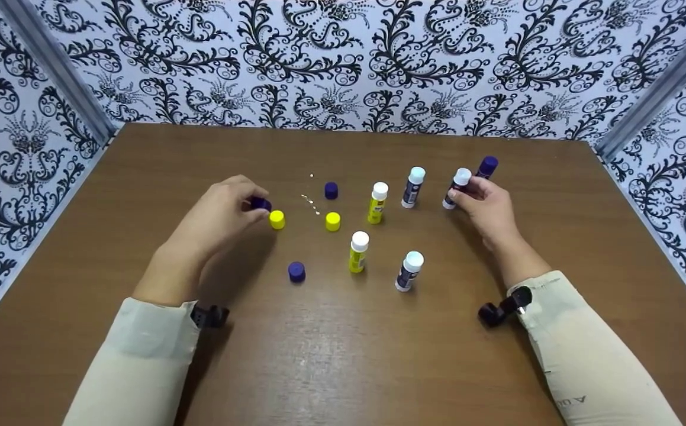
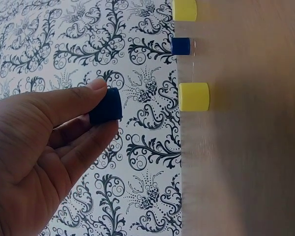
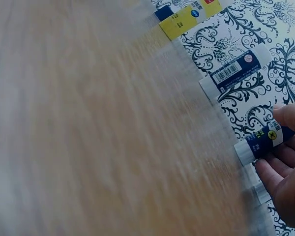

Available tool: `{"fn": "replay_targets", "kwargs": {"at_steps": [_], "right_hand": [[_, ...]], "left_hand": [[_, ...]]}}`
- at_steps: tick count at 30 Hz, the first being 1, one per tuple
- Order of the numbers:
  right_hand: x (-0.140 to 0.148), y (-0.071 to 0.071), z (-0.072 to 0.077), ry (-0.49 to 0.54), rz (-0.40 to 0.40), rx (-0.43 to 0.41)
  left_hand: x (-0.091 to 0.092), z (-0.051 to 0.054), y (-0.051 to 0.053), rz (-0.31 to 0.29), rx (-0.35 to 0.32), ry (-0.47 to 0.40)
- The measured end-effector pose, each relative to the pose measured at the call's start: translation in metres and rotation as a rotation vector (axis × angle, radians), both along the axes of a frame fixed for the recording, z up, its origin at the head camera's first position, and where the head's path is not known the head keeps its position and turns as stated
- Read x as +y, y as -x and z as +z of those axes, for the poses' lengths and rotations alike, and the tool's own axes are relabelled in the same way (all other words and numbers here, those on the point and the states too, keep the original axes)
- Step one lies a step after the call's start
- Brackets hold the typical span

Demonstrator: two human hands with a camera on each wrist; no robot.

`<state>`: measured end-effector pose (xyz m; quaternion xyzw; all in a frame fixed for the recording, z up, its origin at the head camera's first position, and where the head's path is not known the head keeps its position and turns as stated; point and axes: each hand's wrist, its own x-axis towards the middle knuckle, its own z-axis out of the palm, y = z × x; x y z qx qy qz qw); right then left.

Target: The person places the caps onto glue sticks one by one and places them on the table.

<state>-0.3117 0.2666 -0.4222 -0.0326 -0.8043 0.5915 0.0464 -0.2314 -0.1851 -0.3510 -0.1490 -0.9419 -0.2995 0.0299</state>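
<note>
Between thumb and fingers my left hand [image 1: 215,216] pinches a dark blue cap [image 1: 261,204], seen clear of the fingertips in the left wrist view [image 2: 106,106]. My right hand [image 1: 488,210] grips an upright blue glue stick [image 1: 456,188] with a white top; in the right wrist view its label [image 3: 265,140] shows between the fingers. Just behind that hand stands a glue stick with a dark blue cap [image 1: 488,167]. A yellow cap [image 1: 277,219] lies right beside the left fingertips.
Two blue glue sticks [image 1: 413,187] [image 1: 409,271] and two yellow ones [image 1: 377,203] [image 1: 358,252] stand mid-table. Near them are blue caps [image 1: 331,190] [image 1: 296,272] and a yellow cap [image 1: 332,222]. White crumbs [image 1: 310,201] dot the brown table [image 1: 319,355]; patterned walls enclose it.
</note>
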Motion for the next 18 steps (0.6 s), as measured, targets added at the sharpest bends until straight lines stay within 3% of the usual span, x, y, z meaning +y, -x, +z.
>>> {"fn": "replay_targets", "kwargs": {"at_steps": [11,18], "right_hand": [[0.0014,0.0014,-0.0023,-0.006,0.008,-0.012],[0.0015,0.0029,-0.0068,-0.003,0.018,0.052]], "left_hand": [[0.0072,0.0035,-0.0028,-0.013,0.004,0.016],[0.007,0.0016,-0.0015,-0.012,-0.012,0.001]]}}
